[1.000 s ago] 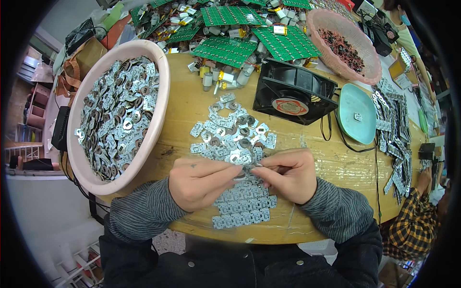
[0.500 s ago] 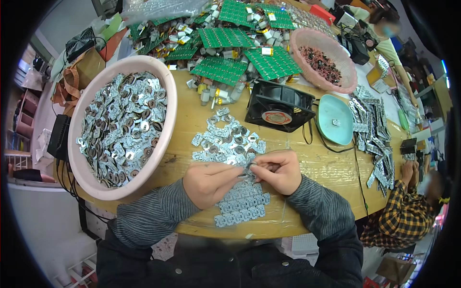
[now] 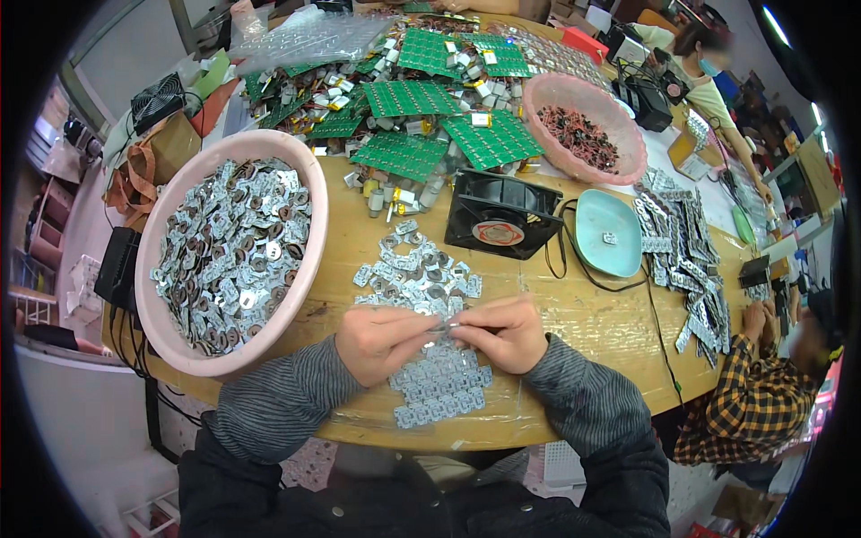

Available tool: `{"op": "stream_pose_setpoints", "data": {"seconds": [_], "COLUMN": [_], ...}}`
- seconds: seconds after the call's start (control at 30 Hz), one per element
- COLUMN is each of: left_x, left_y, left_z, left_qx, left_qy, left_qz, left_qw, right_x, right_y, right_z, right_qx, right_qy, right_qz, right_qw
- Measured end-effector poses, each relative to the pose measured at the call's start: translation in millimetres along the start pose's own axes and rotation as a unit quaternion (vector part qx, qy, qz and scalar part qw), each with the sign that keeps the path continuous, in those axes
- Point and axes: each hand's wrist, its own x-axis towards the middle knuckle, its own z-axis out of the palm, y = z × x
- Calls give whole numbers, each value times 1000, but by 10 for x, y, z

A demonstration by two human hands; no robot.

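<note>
Inspecting outward from the middle of the frame, we find a small metallic part (image 3: 447, 327) between the fingertips of the left hand (image 3: 369, 345) and the right hand (image 3: 508, 336), held above the bench (image 3: 574, 345). Both hands are narrowed to a thumb-and-finger pinch on it, one from each side. Its outline is mostly covered; we cannot tell whether it is one piece or two. We judge that the double pinch suits so small an item, steadying both ends.

Just above the hands in the frame, we record a loose pile of small boards (image 3: 414, 273); just below them, rows of joined boards (image 3: 441, 408) lie side by side. In our judgement this layout keeps both within short reach. At left of the frame, a pink basin (image 3: 320, 211) is filled with similar pieces, its wall probably preventing scatter. Right of centre we note a black fan (image 3: 502, 215), with a turquoise tray (image 3: 610, 262) beside it.
</note>
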Motion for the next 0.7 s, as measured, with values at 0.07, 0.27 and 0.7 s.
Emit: {"op": "stream_pose_setpoints", "data": {"seconds": [0.07,0.27,0.7], "left_x": [-1,1,13], "left_y": [9,78,58], "left_z": [7,-4,9], "left_qx": [-4,-24,-58], "left_qy": [-1,-10,-16], "left_qz": [-1,-9,-46], "left_qw": [1000,1000,997], "right_x": [-15,-44,-61], "right_y": [11,-12,-41], "right_z": [-17,21,-9], "right_qx": [-32,-192,-223], "right_qy": [-18,-2,30], "right_qz": [-30,-181,-210], "right_qw": [999,964,952]}}
